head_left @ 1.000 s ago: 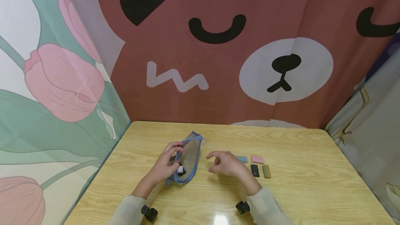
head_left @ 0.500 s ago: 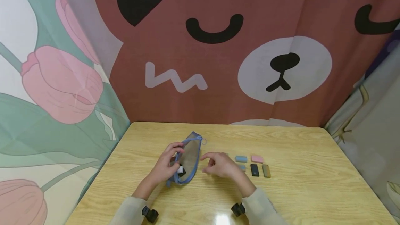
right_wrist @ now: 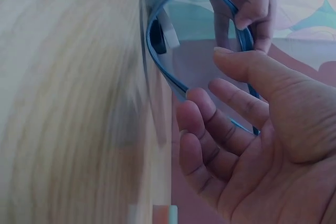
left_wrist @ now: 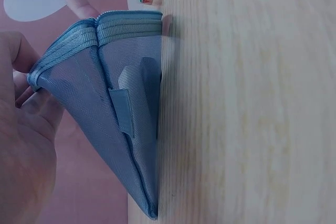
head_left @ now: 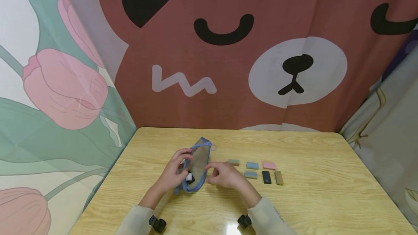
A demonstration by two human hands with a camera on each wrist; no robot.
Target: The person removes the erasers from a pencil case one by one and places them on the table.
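Note:
A blue mesh zip pouch [head_left: 200, 160] lies with its mouth spread toward the right. My left hand [head_left: 173, 169] grips the left edge of its opening between thumb and fingers. Inside, a small white and black object [head_left: 189, 177] shows; through the mesh in the left wrist view a pale, long block [left_wrist: 134, 90] is visible. My right hand [head_left: 225, 174] is at the pouch's right rim, its fingertips right beside the zip edge. In the right wrist view its fingers [right_wrist: 199, 114] are loosely bent and hold nothing.
Small rectangular blocks lie on the wooden table [head_left: 313, 198] right of my right hand: greenish-brown [head_left: 233, 162], blue [head_left: 252, 165], pink [head_left: 269, 165], grey-blue [head_left: 250, 174], black [head_left: 266, 177] and tan [head_left: 279, 178]. A printed curtain [head_left: 183, 111] hangs behind the table's far edge.
My right hand has moved left to the pouch's rim, uncovering the greenish-brown and grey-blue blocks behind it. The left hand and the pouch have stayed in place.

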